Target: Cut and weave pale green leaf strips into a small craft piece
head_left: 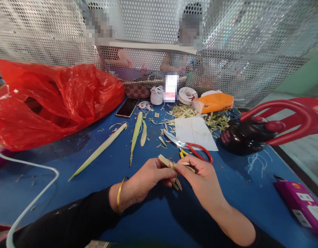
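Observation:
Between my hands is a small bundle of pale leaf strips (pixel 164 160), their ends fanning out several ways. My left hand (pixel 151 174), with a gold bangle at the wrist, pinches the bundle near its middle. From the other side, the thumb and fingers of my right hand (pixel 200 175) close on the strips; the exact crossing is hidden by fingertips. Just beyond my hands lie red-handled scissors (pixel 197 148), partly over a white paper sheet (pixel 196 132). A yellow-handled tool (pixel 183 152) shows beneath them. Long pale green leaves (pixel 104 146) lie to the left.
A red plastic bag (pixel 58 100) fills the left, near a phone (pixel 127 107) and a white cable (pixel 37 163). String (pixel 156 95), a ribbon spool (pixel 187 95), an orange packet (pixel 214 102) and leaf scraps line the back. A black pot (pixel 244 136) and purple box (pixel 300 203) stand right.

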Available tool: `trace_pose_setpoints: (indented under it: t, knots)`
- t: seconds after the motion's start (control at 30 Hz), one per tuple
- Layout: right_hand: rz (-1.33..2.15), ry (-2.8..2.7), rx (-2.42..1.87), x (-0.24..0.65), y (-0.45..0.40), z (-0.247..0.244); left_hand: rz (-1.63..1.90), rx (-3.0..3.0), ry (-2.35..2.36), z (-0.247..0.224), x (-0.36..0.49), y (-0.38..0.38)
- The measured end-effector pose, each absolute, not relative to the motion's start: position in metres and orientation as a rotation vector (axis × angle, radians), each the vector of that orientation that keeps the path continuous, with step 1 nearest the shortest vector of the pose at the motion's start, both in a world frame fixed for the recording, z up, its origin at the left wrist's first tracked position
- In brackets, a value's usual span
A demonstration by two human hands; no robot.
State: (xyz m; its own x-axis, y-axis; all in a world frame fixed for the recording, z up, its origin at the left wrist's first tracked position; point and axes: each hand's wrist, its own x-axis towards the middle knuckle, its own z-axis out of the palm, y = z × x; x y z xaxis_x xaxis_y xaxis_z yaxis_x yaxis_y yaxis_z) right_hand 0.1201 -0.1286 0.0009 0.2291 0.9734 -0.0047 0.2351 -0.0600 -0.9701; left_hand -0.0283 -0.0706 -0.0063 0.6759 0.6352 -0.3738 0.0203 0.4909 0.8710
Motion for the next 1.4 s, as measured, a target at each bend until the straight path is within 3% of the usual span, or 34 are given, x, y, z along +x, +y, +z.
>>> trace_pose_setpoints:
  t: [0.57, 0.67, 0.83, 1.0, 1.4]
  knots:
    - [0.972, -1.303, -1.394, 0.128, -0.127, -0.003, 0.474, 0.976, 0.835, -0.006, -0.029, -0.068]
    - [0.746, -1.582, -1.316, 0.135, -0.126, 0.000, 0.490, 0.933, 0.822, -0.003, -0.031, -0.065]
    - [0.035, -1.987, -1.201, 0.140, -0.124, 0.002, 0.448, 0.880, 0.780, 0.000, -0.033, -0.064]
    - [-0.195, -2.085, -1.180, 0.137, -0.122, 0.005, 0.398, 0.873, 0.749, -0.003, -0.034, -0.063]
    - [0.009, -2.011, -1.295, 0.140, -0.124, 0.006, 0.388, 0.975, 0.702, -0.011, -0.038, -0.058]
